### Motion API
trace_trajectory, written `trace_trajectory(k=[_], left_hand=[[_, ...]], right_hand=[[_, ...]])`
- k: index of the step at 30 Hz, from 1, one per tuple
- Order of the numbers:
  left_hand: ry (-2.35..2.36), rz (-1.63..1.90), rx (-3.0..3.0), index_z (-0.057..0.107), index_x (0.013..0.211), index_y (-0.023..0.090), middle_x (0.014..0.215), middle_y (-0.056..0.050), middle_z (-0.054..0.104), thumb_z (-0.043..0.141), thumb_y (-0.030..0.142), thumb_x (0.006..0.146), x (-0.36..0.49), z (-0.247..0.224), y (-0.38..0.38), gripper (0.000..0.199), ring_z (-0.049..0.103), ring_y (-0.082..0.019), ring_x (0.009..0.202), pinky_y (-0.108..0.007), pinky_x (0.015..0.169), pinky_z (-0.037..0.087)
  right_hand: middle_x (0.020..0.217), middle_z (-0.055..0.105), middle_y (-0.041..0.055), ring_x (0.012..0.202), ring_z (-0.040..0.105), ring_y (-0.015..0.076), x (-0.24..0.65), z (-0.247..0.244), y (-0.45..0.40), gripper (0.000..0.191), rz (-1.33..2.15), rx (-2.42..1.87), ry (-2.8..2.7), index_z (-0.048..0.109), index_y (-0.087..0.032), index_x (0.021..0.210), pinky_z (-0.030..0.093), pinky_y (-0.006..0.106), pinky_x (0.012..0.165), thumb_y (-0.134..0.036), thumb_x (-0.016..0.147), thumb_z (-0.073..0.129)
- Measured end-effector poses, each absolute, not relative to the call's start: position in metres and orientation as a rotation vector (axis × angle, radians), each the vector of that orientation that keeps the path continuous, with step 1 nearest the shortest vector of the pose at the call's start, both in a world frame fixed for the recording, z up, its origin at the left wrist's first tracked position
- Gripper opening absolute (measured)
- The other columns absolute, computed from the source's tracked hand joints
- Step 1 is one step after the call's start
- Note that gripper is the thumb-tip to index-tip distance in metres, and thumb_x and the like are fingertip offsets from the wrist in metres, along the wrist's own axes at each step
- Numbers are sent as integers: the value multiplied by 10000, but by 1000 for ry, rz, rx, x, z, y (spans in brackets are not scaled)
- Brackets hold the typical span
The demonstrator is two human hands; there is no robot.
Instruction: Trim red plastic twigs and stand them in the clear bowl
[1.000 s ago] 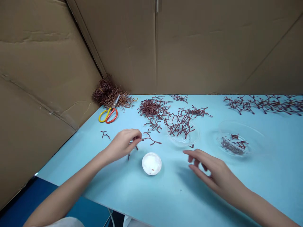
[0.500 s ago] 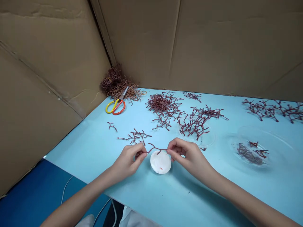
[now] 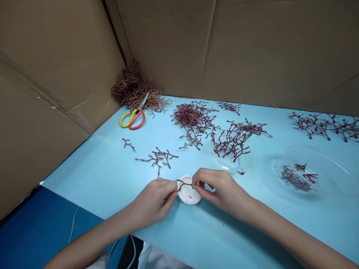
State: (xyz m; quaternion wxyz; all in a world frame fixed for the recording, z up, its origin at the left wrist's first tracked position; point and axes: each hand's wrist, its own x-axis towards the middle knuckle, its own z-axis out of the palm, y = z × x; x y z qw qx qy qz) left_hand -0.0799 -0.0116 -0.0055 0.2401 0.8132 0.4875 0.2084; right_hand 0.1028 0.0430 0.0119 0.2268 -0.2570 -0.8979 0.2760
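Observation:
My left hand (image 3: 159, 198) and my right hand (image 3: 221, 188) pinch a thin reddish-brown twig (image 3: 184, 183) between them, one at each side. The twig lies over a small round white dish (image 3: 189, 196) that has a few reddish specks on it. Just behind my left hand, a small group of branched twigs (image 3: 157, 158) rests on the light blue table, one twig reaching down to my fingers. Behind my right hand stands a clear plastic dish (image 3: 252, 164) with branched twigs.
Scissors (image 3: 134, 118) with yellow and red handles lie beside a tangled twig heap (image 3: 143, 95) at the back left. A dense twig pile (image 3: 190, 116) sits mid-back. At right are a clear container (image 3: 297, 179) with fragments and more twigs (image 3: 316, 125). Cardboard walls (image 3: 252, 48) enclose the back and left.
Both hands have moved slightly lower, with the twig now over the dish. The twig looks turned, and a shorter length of it shows between my fingers. The view has shifted a little.

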Motion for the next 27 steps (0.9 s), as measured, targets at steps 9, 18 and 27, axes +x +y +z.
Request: trace_trajectory(k=[9,18,27], left_hand=[[1405,613,2314,410,623,161,551,28,416,306,138,819,-77,-11,-19,223,394,-93,518,-188,512,317],[1424,592,2384,419,642,165,568,22,446,309,138,820,-78,-13,-21,210,402,-101,526,-208,529,327],[1498,749,2380,428,645,163,540,30,435,338,137,816,-80,-13,-22,196,390,-93,508,-206,522,318]], right_hand=[[621,538,33,526,465,96,106,8,46,160,733,-648,-2603,541,-116,668,365,185,495,-70,777,433],[615,520,40,543,458,109,107,5,46,176,684,-587,-2621,520,-121,661,371,200,497,-85,795,413],[696,550,65,587,480,100,111,11,45,130,712,-593,-2476,461,-142,699,399,195,521,-53,774,402]])
